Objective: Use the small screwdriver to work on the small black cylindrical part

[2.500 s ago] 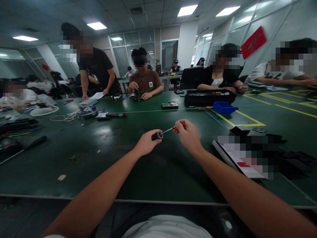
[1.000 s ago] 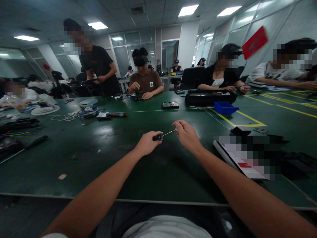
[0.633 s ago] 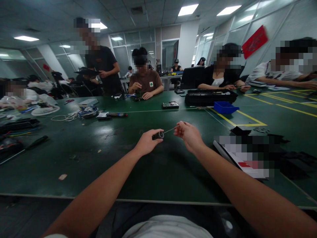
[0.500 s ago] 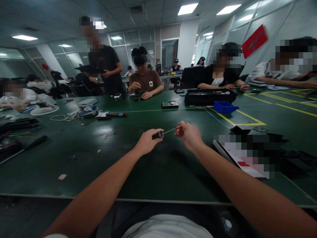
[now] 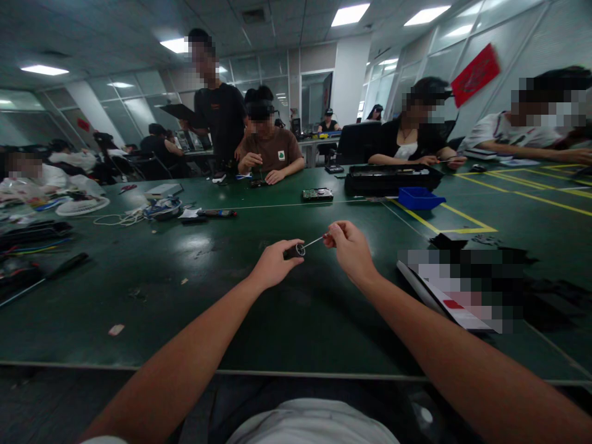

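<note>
My left hand (image 5: 272,264) is closed around a small dark cylindrical part (image 5: 292,252), whose round, silvery end faces right. My right hand (image 5: 348,243) pinches the handle of a thin screwdriver (image 5: 314,242). Its slim metal shaft slants down to the left and meets the round end of the part; whether the tip touches a screw is too small to tell. Fingers cover most of the handle, which showed red. Both hands are above the green table (image 5: 185,333), near its middle.
Beyond my hands lie a hard drive (image 5: 317,194), a blue tray (image 5: 420,198) and a long black housing (image 5: 393,180). A sheet (image 5: 456,302) and black scraps are at right. Cables (image 5: 161,208) and a long screwdriver (image 5: 69,265) lie left. Several people sit around.
My right hand has shifted slightly and turned, its fingers now covering more of the screwdriver handle. My left hand stays almost still. Behind the table, a standing person has moved right.
</note>
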Action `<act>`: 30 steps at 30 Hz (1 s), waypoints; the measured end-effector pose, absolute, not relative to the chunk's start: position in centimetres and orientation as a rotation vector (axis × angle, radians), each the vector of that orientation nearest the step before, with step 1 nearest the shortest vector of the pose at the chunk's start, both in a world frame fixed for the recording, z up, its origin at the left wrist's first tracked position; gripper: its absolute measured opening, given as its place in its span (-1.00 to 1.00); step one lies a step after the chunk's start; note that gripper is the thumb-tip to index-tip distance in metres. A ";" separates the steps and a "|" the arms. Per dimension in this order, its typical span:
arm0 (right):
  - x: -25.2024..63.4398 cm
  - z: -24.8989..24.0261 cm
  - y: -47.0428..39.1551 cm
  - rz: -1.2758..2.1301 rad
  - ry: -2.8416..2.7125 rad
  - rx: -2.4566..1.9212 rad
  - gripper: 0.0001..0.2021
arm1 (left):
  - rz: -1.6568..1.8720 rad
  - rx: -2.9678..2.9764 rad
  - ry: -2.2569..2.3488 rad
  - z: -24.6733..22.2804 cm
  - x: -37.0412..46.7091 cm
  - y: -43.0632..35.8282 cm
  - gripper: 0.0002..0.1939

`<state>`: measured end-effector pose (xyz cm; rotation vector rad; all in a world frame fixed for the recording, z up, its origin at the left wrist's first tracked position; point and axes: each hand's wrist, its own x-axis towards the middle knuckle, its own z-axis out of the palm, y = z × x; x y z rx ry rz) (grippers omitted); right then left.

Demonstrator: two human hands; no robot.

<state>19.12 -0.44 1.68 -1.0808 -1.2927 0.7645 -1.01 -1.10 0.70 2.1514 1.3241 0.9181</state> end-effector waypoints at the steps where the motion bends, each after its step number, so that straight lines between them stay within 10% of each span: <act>1: 19.1 1.8 -0.6 0.755 -1.308 -1.084 -0.71 | 0.924 2.152 1.326 0.6 -1.1 -1.0 -0.53; 30: 19.7 1.6 -0.6 0.627 -1.580 -1.226 -0.66 | 0.915 2.156 1.342 0.4 -1.4 -0.7 -0.53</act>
